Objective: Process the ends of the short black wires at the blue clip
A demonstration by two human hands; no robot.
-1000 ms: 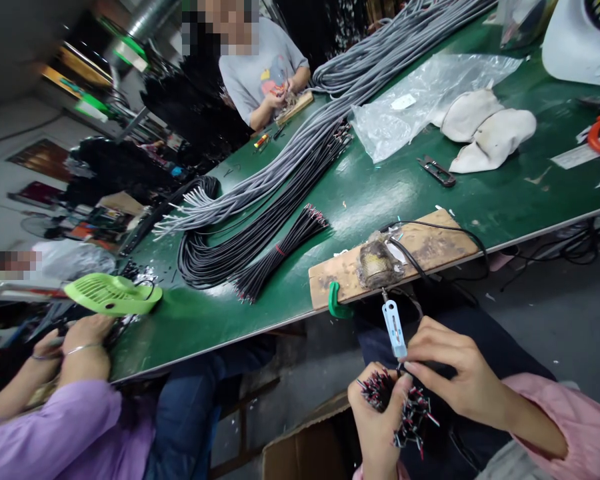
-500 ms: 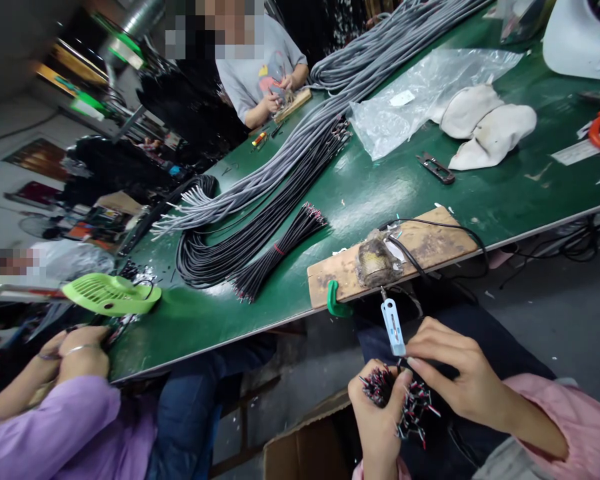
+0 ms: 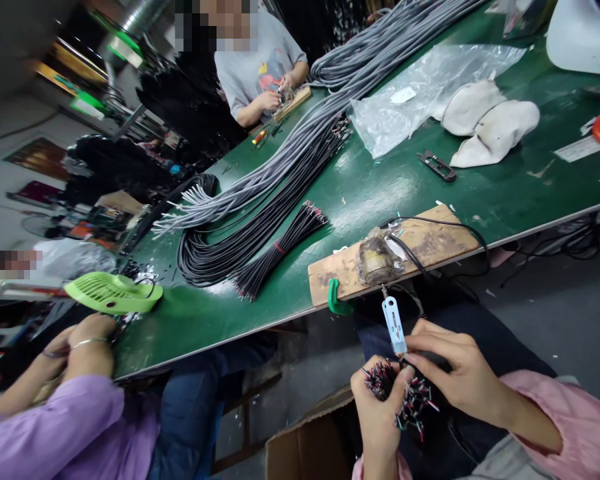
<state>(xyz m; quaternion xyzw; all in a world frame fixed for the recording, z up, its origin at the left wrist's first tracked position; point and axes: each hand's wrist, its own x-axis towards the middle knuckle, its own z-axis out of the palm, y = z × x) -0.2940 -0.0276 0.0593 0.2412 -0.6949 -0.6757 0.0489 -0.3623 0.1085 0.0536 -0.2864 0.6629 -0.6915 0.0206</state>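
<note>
Low in the view, my left hand [image 3: 380, 420] is wrapped round a bundle of thin black cables [image 3: 414, 403], whose stripped red, white and dark wire ends stick out on both sides of the thumb. My right hand [image 3: 457, 373] pinches a single black cable at the lower end of a light blue plastic clip [image 3: 394, 327]; the fingers partly hide that cable's tip. The clip hangs from a metal rod below a wooden board [image 3: 437, 230], which a green clamp [image 3: 334, 298] holds at the table edge. A grimy taped lump [image 3: 377, 259] sits on the board.
On the green table [image 3: 260, 313] lie a tied black cable bundle [image 3: 280, 250], long grey cables [image 3: 290, 150], thread snips [image 3: 437, 166], white gloves [image 3: 497, 123] and a plastic bag [image 3: 385, 123]. A cardboard box [image 3: 305, 433] stands below. Co-workers sit left and across.
My hands keep nearly the same pose, with the right fingers slightly nearer the blue clip. The view has shifted a little. The co-worker across has moved their hands slightly.
</note>
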